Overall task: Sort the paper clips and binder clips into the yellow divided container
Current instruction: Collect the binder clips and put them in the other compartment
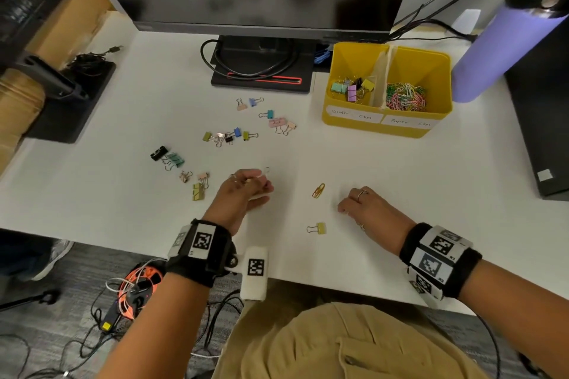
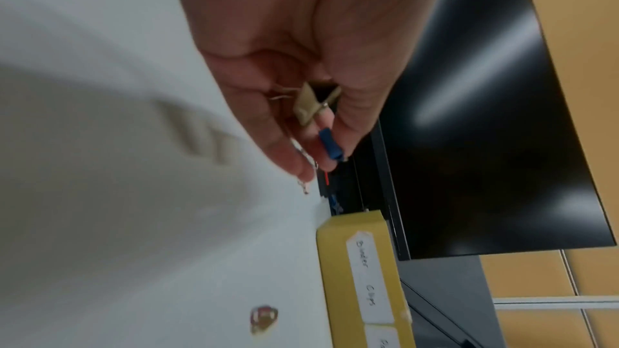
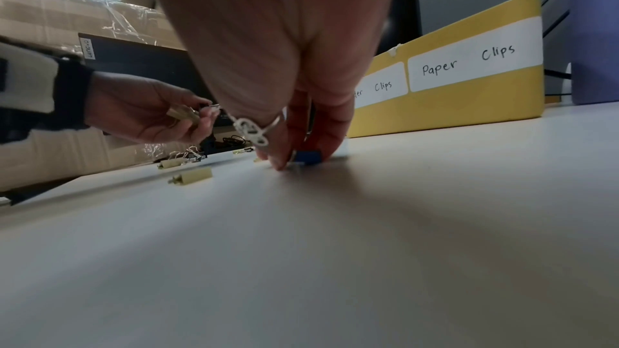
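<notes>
A: What lies around the hands?

B: Loose binder clips (image 1: 229,136) of folded metal with wire handles are scattered on the smooth white desk (image 1: 400,181), left of the yellow divided container (image 1: 381,128) at the far right. A purple bottle (image 1: 505,49) stands beside it.

A: And the hands?

B: The left hand (image 1: 246,191) grasps a beige clip (image 2: 309,107) and a blue clip (image 2: 330,143). The right hand (image 1: 366,206) pinches a small blue clip (image 3: 308,157) on the desk, near an orange paper clip (image 1: 318,190).
</notes>
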Demonstrator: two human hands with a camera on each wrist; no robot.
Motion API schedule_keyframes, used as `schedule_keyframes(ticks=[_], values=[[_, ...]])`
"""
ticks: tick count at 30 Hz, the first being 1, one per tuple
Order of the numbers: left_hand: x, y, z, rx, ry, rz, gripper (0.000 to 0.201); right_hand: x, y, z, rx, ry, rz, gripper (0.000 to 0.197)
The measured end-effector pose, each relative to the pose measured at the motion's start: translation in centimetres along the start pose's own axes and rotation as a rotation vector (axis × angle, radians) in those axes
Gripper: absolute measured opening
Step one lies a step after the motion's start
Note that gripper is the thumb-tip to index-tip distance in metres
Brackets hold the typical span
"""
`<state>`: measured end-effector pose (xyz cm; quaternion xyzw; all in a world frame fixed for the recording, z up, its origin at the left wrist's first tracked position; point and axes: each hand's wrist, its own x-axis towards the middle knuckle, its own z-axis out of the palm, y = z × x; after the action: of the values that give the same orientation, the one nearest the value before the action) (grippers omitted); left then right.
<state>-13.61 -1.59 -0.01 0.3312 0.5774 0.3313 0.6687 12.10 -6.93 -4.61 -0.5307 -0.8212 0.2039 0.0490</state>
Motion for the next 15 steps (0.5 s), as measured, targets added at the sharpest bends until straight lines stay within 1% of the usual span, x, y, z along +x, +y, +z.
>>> schedule_keyframes(ticks=[2, 3, 4, 5, 7, 8, 9, 10, 11, 12, 13, 14, 15], values=[[0.0, 0.2, -1.5, -0.089, 0.050, 0.053, 0.023, 0.4, -0.2, -0.1, 0.072, -0.032, 0.093, 0.019], [0.0, 0.4, -2.2, -0.128, 0.075, 0.067, 0.025, 0.6, -0.5, -0.4, 0.140, -0.040, 0.146, 0.018], [0.0, 0.7, -2.9, -0.171, 0.105, 0.069, 0.024, 0.7, -0.5, -0.2, 0.260, -0.061, 0.226, 0.019], [0.0, 1.0, -3.5, -0.224, 0.142, 0.058, 0.023, 0.8, -0.5, -0.2, 0.309, -0.065, 0.258, 0.018], [-0.1, 1.6, -4.7, -0.369, 0.215, 0.024, 0.021, 0.5, -1.2, -0.9, 0.378, -0.071, 0.271, 0.009], [-0.1, 1.9, -5.2, -0.435, 0.245, 0.012, 0.021, 0.4, -1.4, -1.1, 0.426, -0.072, 0.275, 0.015], [-0.1, 2.1, -5.7, -0.479, 0.272, 0.006, 0.021, 0.3, -1.5, -1.3, 0.445, -0.033, 0.280, 0.024], [-0.1, 2.3, -6.2, -0.492, 0.300, 0.004, 0.021, 0.1, -1.3, -1.1, 0.578, 0.014, 0.308, 0.027], [0.0, 2.4, -6.7, -0.456, 0.335, 0.003, 0.021, 0.1, -1.3, -1.2, 0.796, 0.043, 0.382, 0.027], [0.1, 2.5, -7.2, -0.357, 0.385, 0.002, 0.020, 0.2, -1.3, -1.5, 1.045, 0.031, 0.468, 0.026], [0.2, 2.5, -7.7, -0.184, 0.445, 0.007, 0.018, 0.5, -1.6, -1.9, 1.308, -0.015, 0.561, 0.025], [0.3, 2.6, -8.1, 0.037, 0.500, 0.023, 0.016, 0.7, -1.7, -2.1, 1.543, -0.048, 0.659, 0.024], [0.3, 2.5, -8.6, 0.279, 0.547, 0.047, 0.020, 1.0, -1.9, -2.3, 1.741, -0.062, 0.749, 0.025]])
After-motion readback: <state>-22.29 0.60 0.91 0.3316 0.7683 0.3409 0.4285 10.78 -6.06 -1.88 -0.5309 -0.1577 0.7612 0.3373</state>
